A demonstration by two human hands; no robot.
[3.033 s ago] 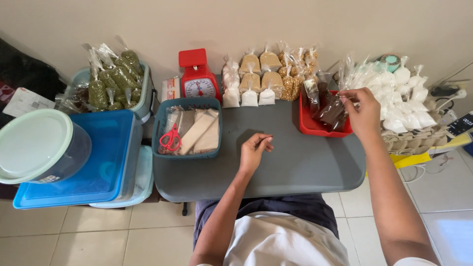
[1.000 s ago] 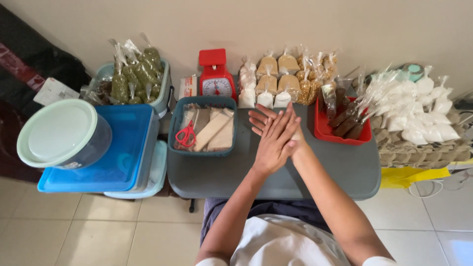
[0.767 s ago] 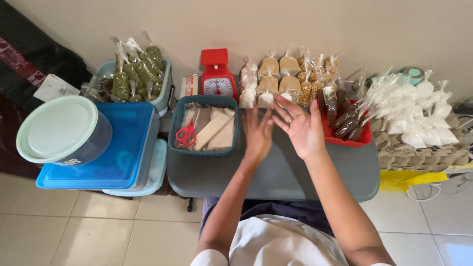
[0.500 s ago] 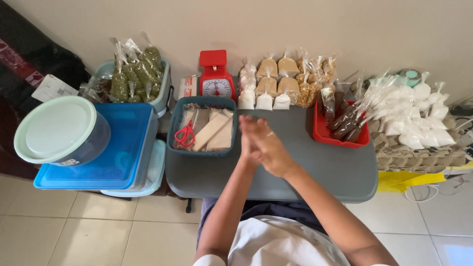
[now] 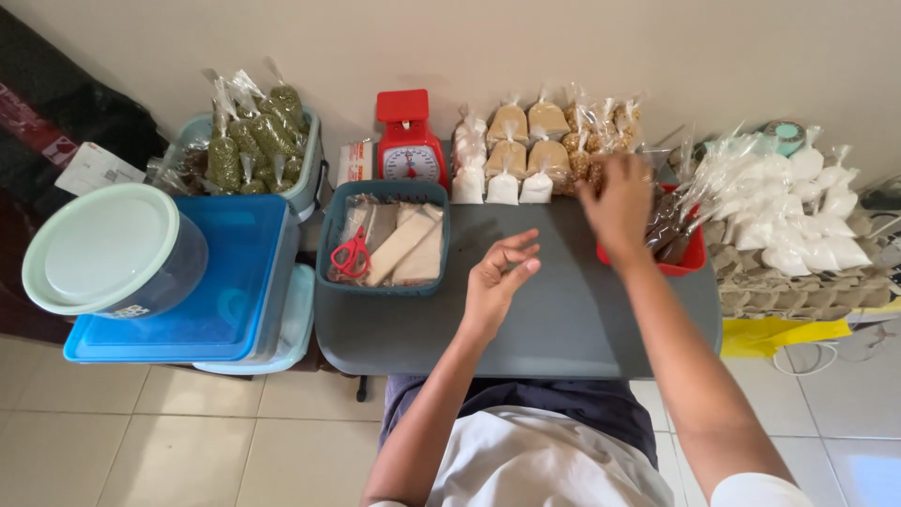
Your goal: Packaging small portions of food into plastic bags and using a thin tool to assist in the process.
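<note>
The right hand (image 5: 618, 202), its grip loosely curled and whether it holds anything hidden, reaches over the red tray (image 5: 693, 258) of brown packets (image 5: 668, 235) at the desk's (image 5: 563, 314) far right, while the left hand (image 5: 497, 282) hovers half-open and empty near the middle.

Small tied bags and one paper label along the back of the grey table

Clear bags of green contents (image 5: 251, 141) stood in a pale blue tub at back left — beside them lay a white paper label (image 5: 94, 169) on dark cloth. Behind the table's middle sat tan and white bags (image 5: 519, 155), with yellowish ones to their right. Brown-filled bags (image 5: 668, 230) lay in the red tray (image 5: 693, 258), and white bags (image 5: 798, 211) were heaped at far right — all knotted on top.
</note>
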